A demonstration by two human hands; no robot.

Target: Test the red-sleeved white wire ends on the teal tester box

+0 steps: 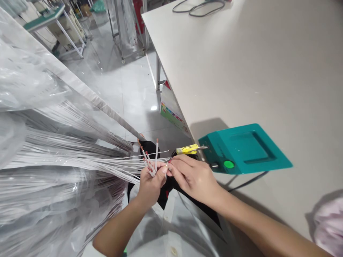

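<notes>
My left hand (150, 184) is closed round several thin white wires (150, 165) with reddish stripped tips that stick up from my fist. My right hand (191, 175) pinches one of these wires at my left thumb, fingers pressed together. The wires fan out from big bundles of white wire (66, 157) wrapped in clear plastic on my left. Just beyond my right hand, a teal machine (243, 148) sits at the table edge, with a green button (228, 164) and a yellow clip (189, 149) on its metal pin.
The pale table (268, 71) runs away to the right, with a black cable (199, 7) at its far end. A colourful cardboard box (171, 109) stands on the floor under it. Racks and another bench (45, 18) stand far back left. Pink cloth (329, 225) lies at the right edge.
</notes>
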